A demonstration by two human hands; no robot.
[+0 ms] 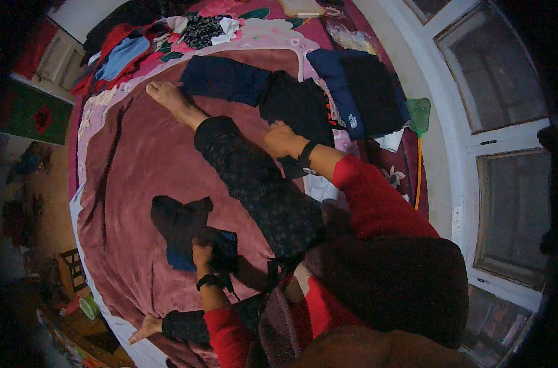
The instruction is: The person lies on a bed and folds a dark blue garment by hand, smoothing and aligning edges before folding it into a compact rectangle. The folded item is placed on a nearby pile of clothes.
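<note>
My left hand has its fingers curled on a small black-and-blue garment, which lies bunched on the pink-brown blanket between my outstretched legs. My right hand rests against a black folded garment beyond my knee, its fingers bent. Whether those fingers grip the cloth is not clear. Touching that garment on its far left is a folded navy garment. To the right lies a stack of folded navy and black clothes, with a white cloth showing underneath.
My trousered leg stretches across the blanket. Loose clothes, including a red garment with light blue cloth, lie at the far left. A green fly swatter stands by the wall near the window. Clear plastic bags lie at the far right.
</note>
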